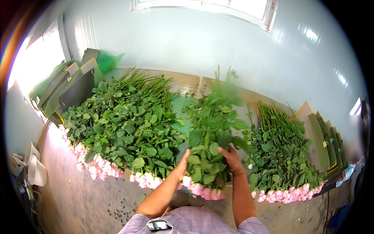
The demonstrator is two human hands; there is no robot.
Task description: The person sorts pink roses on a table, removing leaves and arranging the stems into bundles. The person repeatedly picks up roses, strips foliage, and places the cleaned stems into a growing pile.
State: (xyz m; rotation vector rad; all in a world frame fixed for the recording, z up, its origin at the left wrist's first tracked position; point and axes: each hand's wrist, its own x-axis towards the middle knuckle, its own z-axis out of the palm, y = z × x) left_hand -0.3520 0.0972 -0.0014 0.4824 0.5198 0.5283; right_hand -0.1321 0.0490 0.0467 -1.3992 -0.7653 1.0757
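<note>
Between my two hands is a bunch of pink roses (210, 148), its blooms toward me and its leafy stems pointing away. The far stem ends are blurred. My left hand (182, 165) presses on the bunch's left side, and my right hand (232, 160) clasps it from the right. Leaves cover part of the fingers on both sides. To the left lies a large heap of pink roses (128, 121), blooms at the near edge. A smaller heap of pink roses (278, 156) lies to the right, arranged the same way.
Dark green boards with yellow edges stand at the left (74, 91) and right (325, 144) ends. Green netting (182, 113) lies between the heaps. A pale wall (187, 43) rises behind. White containers (37, 169) are at the far left, above the wet-spotted floor (89, 199).
</note>
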